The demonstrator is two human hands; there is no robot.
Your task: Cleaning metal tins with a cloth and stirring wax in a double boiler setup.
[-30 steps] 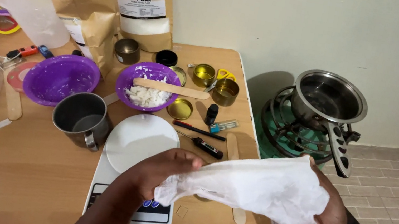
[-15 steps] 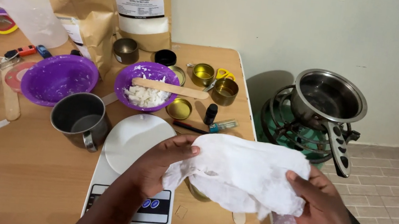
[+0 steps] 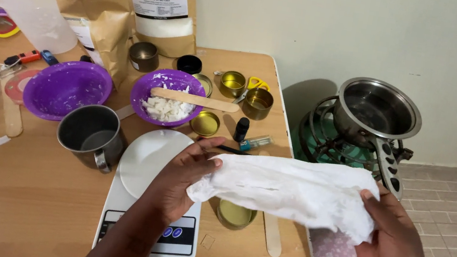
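Cloth stretched between both hands over the table's near edge.

The cloth runs left to right, long axis level, above a gold tin. The left hand pinches its left end, the right hand grips the right end; half a second ago it was bunched shorter, now pulled wider.

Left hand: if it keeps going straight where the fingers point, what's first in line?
Left hand points up and right, gripping the white cloth. Beyond it, likely the black pen, then the small dark bottle; height above the table is unclear.
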